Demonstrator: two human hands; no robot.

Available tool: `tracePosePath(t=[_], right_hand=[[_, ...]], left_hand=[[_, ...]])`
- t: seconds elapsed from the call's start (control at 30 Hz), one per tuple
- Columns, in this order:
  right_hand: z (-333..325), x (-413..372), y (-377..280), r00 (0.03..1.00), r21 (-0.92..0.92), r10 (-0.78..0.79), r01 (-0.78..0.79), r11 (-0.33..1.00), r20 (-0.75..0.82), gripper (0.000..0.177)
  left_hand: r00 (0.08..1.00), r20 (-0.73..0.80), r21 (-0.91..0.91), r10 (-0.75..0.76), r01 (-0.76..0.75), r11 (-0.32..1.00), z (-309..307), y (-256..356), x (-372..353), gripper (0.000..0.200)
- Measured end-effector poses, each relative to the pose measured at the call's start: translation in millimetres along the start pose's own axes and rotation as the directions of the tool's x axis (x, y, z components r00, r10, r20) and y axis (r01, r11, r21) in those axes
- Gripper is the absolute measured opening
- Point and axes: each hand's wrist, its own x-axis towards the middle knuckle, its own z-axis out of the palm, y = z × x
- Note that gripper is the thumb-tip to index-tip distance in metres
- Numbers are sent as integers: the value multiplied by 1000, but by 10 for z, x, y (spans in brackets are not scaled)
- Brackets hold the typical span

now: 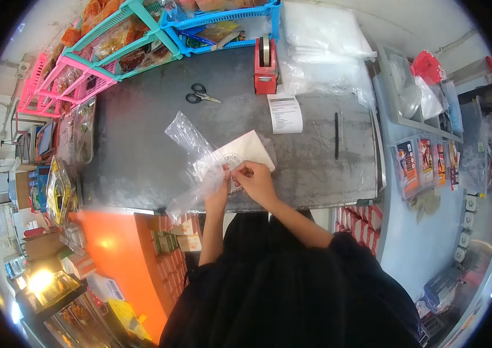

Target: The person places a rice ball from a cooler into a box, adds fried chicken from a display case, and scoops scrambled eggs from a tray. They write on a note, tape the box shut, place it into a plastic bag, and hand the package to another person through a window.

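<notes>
My left hand (pixel 219 188) is closed on a crumpled clear plastic bag (pixel 190 134) near the front edge of the table. One end of the bag stretches up and to the left, and another part hangs below my fingers. Close beside it, my right hand (pixel 256 181) is closed, thumb and fingers pinched together at the plastic. What exactly the right fingertips grip is too small to make out. Behind both hands a cream-coloured flat packet (pixel 250 147) with dark round printing lies tilted on the table, partly covered by the plastic and the fingers.
Scissors (pixel 202 94) lie on the dark table (pixel 136 145), beyond the bag. A red tape dispenser (pixel 266 78) stands at the back, with a printed paper slip (pixel 285 114) before it. Plastic bag stacks (pixel 327 52), a black stick (pixel 336 136) and coloured baskets (pixel 220 29) are around.
</notes>
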Motion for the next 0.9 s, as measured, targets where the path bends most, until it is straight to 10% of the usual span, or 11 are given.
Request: tracePosePath(t=[0.17, 0.27, 0.33, 0.4, 0.43, 0.57, 0.6, 0.63, 0.77, 0.83, 0.9], right_hand=[[66, 56, 65, 997, 30, -59, 61, 998, -58, 7], [40, 82, -95, 996, 115, 32, -23, 993, -77, 5], [-103, 150, -228, 985, -191, 57, -25, 981, 163, 5], [-198, 339, -4, 926, -498, -253, 366, 786, 281, 8], [-229, 425, 13, 748, -661, -457, 652, 371, 482, 11], [-491, 508, -141, 840, -610, -166, 497, 616, 517, 17], [-489, 447, -170, 834, -695, -174, 536, 480, 523, 17], [-483, 396, -185, 832, -761, -181, 553, 338, 524, 18], [-548, 387, -104, 775, -722, -48, 607, 332, 630, 17], [-469, 349, -202, 754, -513, -484, 656, 553, 444, 18], [-495, 260, -352, 913, -639, -326, 406, 653, 247, 19]], left_hand=[[978, 43, 261, 206, -210, 942, -94, -192, 79, 18], [956, 273, 868, 111, -295, 400, -154, -65, 60, 25], [955, 184, 303, 231, -279, 911, -156, -60, 34, 24], [986, 167, 4, -25, 25, 1000, -115, 88, -14, 23], [935, 229, -281, -272, 331, 901, -92, 172, -29, 23], [920, 206, -451, -332, 391, 802, -76, 125, -48, 26], [995, 96, 94, 16, -25, 995, -65, 132, -42, 27], [913, 193, 615, 360, -398, 680, -65, 137, -43, 29], [865, 220, 673, 452, -470, 571, 35, 190, -55, 29], [883, 91, 758, 461, -362, 542, 56, 197, -18, 26], [856, 52, 754, 514, -371, 542, 72, 210, -79, 31]])
